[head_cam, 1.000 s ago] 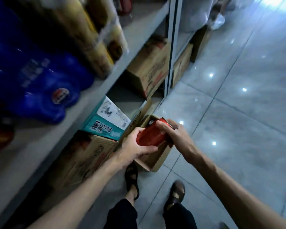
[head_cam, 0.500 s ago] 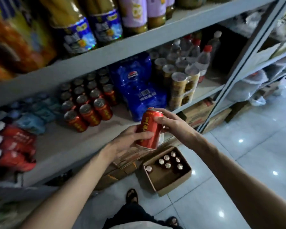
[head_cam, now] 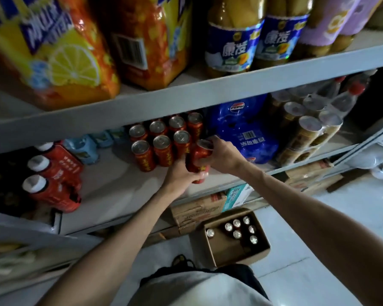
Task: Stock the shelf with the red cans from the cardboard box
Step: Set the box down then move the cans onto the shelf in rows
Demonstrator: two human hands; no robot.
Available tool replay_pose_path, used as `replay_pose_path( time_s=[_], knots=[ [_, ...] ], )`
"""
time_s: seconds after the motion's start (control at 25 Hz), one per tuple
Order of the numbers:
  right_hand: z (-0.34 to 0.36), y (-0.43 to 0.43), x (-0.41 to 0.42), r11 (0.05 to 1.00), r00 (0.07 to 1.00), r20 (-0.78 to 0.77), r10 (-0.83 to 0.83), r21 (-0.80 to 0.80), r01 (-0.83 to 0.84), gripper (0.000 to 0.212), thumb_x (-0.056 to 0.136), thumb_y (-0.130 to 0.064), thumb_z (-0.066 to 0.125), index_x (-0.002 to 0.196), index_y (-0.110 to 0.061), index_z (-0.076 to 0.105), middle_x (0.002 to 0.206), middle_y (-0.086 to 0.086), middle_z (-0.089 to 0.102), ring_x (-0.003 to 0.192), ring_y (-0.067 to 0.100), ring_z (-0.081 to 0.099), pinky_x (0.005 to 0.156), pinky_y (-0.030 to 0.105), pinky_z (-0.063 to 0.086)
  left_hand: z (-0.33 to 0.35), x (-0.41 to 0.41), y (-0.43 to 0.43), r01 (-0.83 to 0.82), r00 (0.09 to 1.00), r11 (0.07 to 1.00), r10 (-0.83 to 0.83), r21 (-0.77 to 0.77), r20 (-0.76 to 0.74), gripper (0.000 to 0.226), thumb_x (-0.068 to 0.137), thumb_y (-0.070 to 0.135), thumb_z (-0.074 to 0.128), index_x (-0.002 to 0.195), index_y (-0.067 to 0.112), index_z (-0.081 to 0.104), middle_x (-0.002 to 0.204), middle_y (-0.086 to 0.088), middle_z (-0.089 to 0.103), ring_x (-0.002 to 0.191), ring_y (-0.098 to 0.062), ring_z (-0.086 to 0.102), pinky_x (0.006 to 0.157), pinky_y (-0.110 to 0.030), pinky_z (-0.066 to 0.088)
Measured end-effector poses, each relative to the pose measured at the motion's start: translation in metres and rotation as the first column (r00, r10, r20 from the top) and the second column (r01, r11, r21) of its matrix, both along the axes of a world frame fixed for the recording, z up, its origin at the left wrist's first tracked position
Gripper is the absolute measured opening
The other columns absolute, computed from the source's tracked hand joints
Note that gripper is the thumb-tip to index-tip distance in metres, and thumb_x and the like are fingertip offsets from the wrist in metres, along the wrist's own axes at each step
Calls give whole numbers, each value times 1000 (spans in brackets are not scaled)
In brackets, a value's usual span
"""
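At the front edge of the middle shelf (head_cam: 111, 191), a red can (head_cam: 199, 156) is gripped by both hands. Its lower half is wrapped by the curled fingers of the left hand (head_cam: 179, 176), while its upper end is clasped from the right by the right hand (head_cam: 224, 154), whose fingers are bent over the rim. The can is tilted slightly, with its top leaning toward the right; whether its base touches the shelf cannot be told from this angle. It is held just beside a group of 7 standing red cans (head_cam: 161, 149), which are arranged in 2 rows, 4 behind and 3 in front. To the right of the held can, a blue shrink-wrapped pack (head_cam: 243, 133) is seen, and further right a wrapped bundle of brown cans (head_cam: 307, 131) is stacked. Red bottles (head_cam: 53, 171) with white caps are laid at the left end of the same shelf. On the upper shelf (head_cam: 186, 93), orange-and-yellow packs (head_cam: 64, 54) and jars (head_cam: 234, 43) with blue labels are stored. Below, on the pale tiled floor (head_cam: 318, 272), an open cardboard box (head_cam: 221, 252) is placed in front of the person, well apart from the hands. 7 silver can tops (head_cam: 237, 234) are visible inside it, grouped toward its far side. Closed cartons (head_cam: 197, 212) are packed under the shelf just behind the box. A teal carton (head_cam: 237, 194) is seen among them.
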State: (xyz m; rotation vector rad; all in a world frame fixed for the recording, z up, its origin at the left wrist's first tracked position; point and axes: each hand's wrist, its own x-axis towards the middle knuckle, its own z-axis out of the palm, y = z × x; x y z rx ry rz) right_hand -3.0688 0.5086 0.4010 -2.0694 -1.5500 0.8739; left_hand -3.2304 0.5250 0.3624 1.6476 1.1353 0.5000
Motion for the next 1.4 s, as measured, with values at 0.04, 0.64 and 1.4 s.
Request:
replay_pose_path(
  time_s=[0.04,0.64,1.4],
  knots=[
    [-2,9,0,1000,991,132,25,15,-27,77,64,-48,83,127,-21,47,108,2,65,94,24,64,84,39,55,-3,0,6,2,992,999,4,45,-127,72,70,34,83,133,26,48,127,8,62,117,-6,58,96,-21,45],
    [-49,54,15,965,770,629,109,119,-233,79,69,-49,79,131,-11,49,128,10,54,120,28,49,113,39,26,-45,-18,30,224,507,962,-251,-155,-825,115,66,58,78,154,22,15,160,-21,11,146,-47,8,113,-63,26],
    [-48,71,-1,962,727,680,92,128,-241,82,78,-40,76,141,-8,35,139,15,39,124,28,43,102,37,44,-53,-18,38,267,462,955,-243,-128,-853,115,62,60,80,151,16,21,150,-34,27,141,-52,22,111,-60,32]
  ],
)
